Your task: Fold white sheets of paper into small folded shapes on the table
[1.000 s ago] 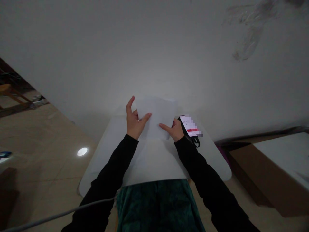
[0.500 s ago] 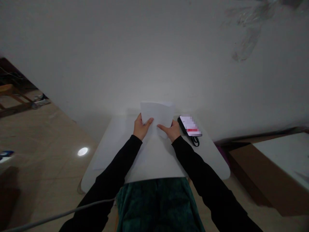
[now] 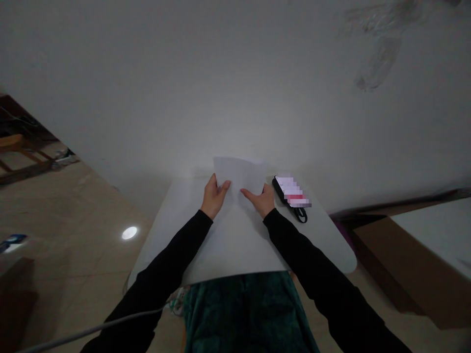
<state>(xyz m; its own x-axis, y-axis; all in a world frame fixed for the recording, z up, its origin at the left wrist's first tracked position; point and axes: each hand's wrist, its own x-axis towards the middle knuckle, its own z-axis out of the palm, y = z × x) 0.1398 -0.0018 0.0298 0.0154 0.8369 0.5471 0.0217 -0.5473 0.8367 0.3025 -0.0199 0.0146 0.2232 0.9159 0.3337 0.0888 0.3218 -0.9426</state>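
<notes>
Far left, upper left of the frame: a wooden chair or stool frame (image 3: 16,147) sat in shadow beyond a pale beige tile floor (image 3: 66,206), the tiles smooth and glossy. On the floor, a round white light reflection (image 3: 129,233). At the left edge, a small blue-and-white object (image 3: 11,242), too blurred to identify. Lower left, a thin grey cable (image 3: 91,331) ran across the bottom of the frame.

Centre: a white, round-cornered smooth tabletop (image 3: 176,235). The left hand (image 3: 215,197), in a black long sleeve (image 3: 169,264), gripped the left side of a thin white paper sheet (image 3: 241,174), thumb over the face. The right hand (image 3: 260,202), in a matching black sleeve (image 3: 305,250), held the sheet's right side, thumb pressed across it, fingers curled out of sight behind. The sheet sat between both hands at the table's far edge, its upper part reaching past that edge; no writing showed on it. Below, a dark green textured fabric (image 3: 250,314) covered the lap.

Right of the right hand: a black smartphone (image 3: 290,192) lay on the tabletop, its screen pixelated and unreadable apart from a red bar, with a looped black cord (image 3: 301,214) beside it. Far right, a brown cardboard-sided box (image 3: 390,264) with a white top (image 3: 437,235). Upper right, a scuffed stain on a white wall (image 3: 382,44).
</notes>
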